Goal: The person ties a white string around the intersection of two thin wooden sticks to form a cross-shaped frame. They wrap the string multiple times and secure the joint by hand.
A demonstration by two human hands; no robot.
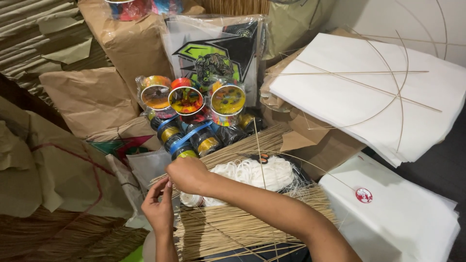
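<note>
Both hands over stick bundle: left hand fingers loosely curled, empty; right hand clenched, contents hidden.

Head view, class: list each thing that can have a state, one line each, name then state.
left hand: open, fingers raised
right hand: closed, knuckles up
white string bundle: loose, tangled
thin stick bundles: lying flat
white paper stack: flat, bent sticks on top
thread spools: plastic-wrapped
</note>
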